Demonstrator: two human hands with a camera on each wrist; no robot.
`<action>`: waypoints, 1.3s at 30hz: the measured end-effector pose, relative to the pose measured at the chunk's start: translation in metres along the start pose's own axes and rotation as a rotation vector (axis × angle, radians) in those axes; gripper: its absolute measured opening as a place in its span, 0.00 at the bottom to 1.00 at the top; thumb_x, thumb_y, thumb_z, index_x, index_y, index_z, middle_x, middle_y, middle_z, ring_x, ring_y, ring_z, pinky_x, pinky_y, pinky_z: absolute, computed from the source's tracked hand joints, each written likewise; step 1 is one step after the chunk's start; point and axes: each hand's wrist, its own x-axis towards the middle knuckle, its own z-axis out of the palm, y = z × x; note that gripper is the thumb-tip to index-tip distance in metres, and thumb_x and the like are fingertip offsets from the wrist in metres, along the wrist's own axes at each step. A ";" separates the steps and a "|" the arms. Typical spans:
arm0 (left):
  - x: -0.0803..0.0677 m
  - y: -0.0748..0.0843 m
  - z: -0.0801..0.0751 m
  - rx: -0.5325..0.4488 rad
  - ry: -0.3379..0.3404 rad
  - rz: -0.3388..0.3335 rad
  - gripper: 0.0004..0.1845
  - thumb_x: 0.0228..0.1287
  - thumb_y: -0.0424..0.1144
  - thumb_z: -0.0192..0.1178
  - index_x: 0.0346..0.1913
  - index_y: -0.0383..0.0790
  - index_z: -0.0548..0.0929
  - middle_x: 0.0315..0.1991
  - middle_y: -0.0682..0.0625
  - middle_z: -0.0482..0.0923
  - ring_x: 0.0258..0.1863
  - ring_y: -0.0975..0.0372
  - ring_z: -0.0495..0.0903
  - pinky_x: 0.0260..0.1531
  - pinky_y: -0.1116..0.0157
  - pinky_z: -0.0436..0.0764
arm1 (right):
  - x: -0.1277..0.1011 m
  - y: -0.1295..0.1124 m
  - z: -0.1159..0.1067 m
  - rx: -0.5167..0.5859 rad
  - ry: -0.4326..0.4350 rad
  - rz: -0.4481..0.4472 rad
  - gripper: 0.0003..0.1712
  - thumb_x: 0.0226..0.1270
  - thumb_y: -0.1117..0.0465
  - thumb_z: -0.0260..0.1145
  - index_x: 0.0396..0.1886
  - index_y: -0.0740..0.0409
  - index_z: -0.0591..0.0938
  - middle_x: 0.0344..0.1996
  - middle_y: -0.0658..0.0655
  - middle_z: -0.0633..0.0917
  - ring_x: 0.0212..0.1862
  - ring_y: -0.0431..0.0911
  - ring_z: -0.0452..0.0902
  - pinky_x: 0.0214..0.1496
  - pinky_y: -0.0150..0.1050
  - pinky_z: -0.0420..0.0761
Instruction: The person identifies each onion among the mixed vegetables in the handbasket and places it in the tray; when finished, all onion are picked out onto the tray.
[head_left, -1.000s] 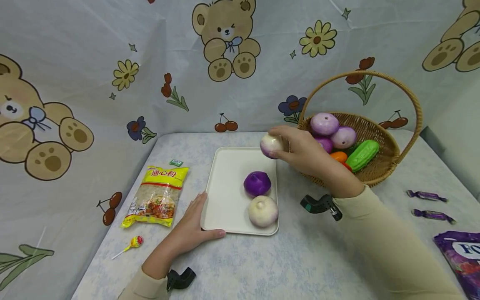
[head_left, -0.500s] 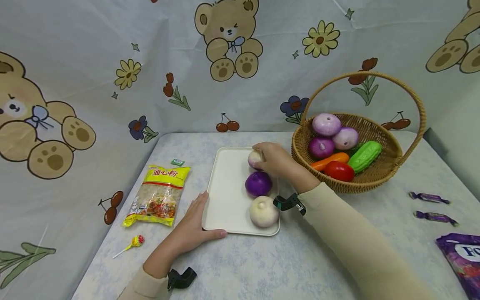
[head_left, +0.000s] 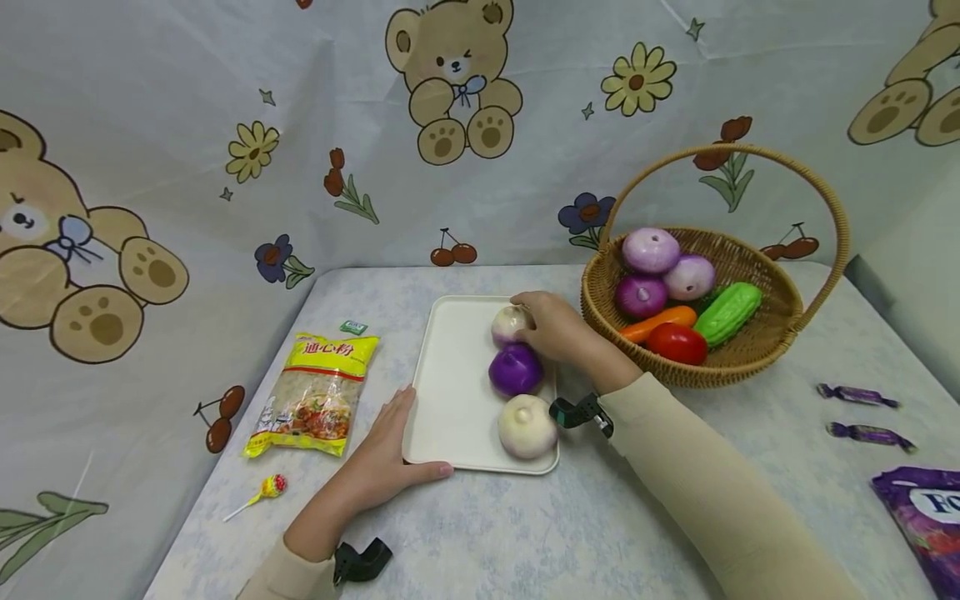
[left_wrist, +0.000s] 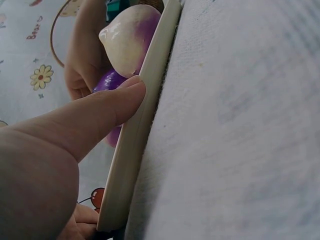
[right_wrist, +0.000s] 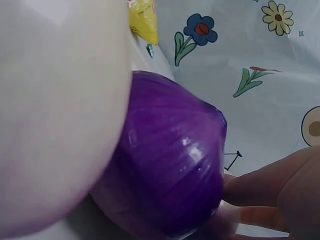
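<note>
Mottled tabletop (head_left: 480,537), smooth tray (head_left: 450,383), round bulbs (head_left: 516,369)

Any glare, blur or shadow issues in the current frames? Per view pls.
Head: even light, faint soft shadow beside the beige fabric right sleeve; left wrist: mottled bluish tabletop looks blurry; right wrist: glare spots on the glossy round purple onion, and the round whitish onion nearest the lens looks soft.

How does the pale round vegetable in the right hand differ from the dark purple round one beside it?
The pale cream round vegetable is tinged light purple; the dark purple round vegetable is deeply coloured. The right hand grips the pale one, not the dark one. The pale one is farther away than the dark one. Both are rounded.
</note>
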 end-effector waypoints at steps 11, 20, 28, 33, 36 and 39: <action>-0.001 0.001 0.000 -0.007 0.002 -0.014 0.75 0.49 0.72 0.77 0.87 0.42 0.41 0.86 0.44 0.39 0.83 0.51 0.36 0.76 0.40 0.47 | -0.013 -0.012 -0.008 0.018 0.010 0.005 0.30 0.72 0.64 0.72 0.71 0.67 0.77 0.68 0.68 0.77 0.71 0.62 0.69 0.75 0.56 0.65; -0.002 0.001 0.001 -0.009 0.005 -0.013 0.75 0.49 0.72 0.77 0.87 0.42 0.42 0.86 0.44 0.38 0.83 0.51 0.36 0.76 0.40 0.46 | -0.028 -0.030 -0.037 0.004 0.054 -0.086 0.31 0.73 0.60 0.73 0.71 0.66 0.77 0.67 0.66 0.79 0.71 0.60 0.71 0.73 0.55 0.67; -0.002 0.001 0.000 -0.003 0.001 -0.003 0.74 0.49 0.72 0.76 0.87 0.42 0.41 0.86 0.45 0.38 0.83 0.52 0.36 0.76 0.42 0.46 | -0.041 -0.027 -0.078 -0.016 0.180 -0.156 0.27 0.75 0.60 0.72 0.68 0.67 0.80 0.64 0.65 0.82 0.58 0.62 0.81 0.61 0.57 0.79; -0.003 0.002 0.000 0.002 0.000 0.005 0.74 0.50 0.72 0.76 0.87 0.41 0.42 0.86 0.45 0.38 0.83 0.52 0.35 0.77 0.43 0.45 | -0.045 -0.012 -0.105 -0.068 0.223 -0.135 0.26 0.76 0.59 0.71 0.67 0.68 0.80 0.59 0.66 0.83 0.46 0.59 0.79 0.52 0.55 0.79; -0.003 0.003 0.000 0.005 0.002 0.012 0.74 0.50 0.72 0.76 0.87 0.41 0.42 0.86 0.45 0.38 0.83 0.52 0.35 0.77 0.43 0.45 | -0.044 0.002 -0.123 -0.097 0.212 -0.070 0.27 0.76 0.57 0.70 0.68 0.67 0.80 0.56 0.67 0.84 0.47 0.60 0.78 0.55 0.58 0.79; -0.003 0.002 -0.001 0.007 0.004 0.018 0.74 0.51 0.72 0.75 0.86 0.40 0.42 0.86 0.45 0.38 0.83 0.52 0.35 0.77 0.43 0.45 | -0.042 0.019 -0.139 -0.113 0.173 0.023 0.31 0.78 0.52 0.68 0.70 0.68 0.78 0.59 0.70 0.82 0.58 0.65 0.77 0.63 0.64 0.75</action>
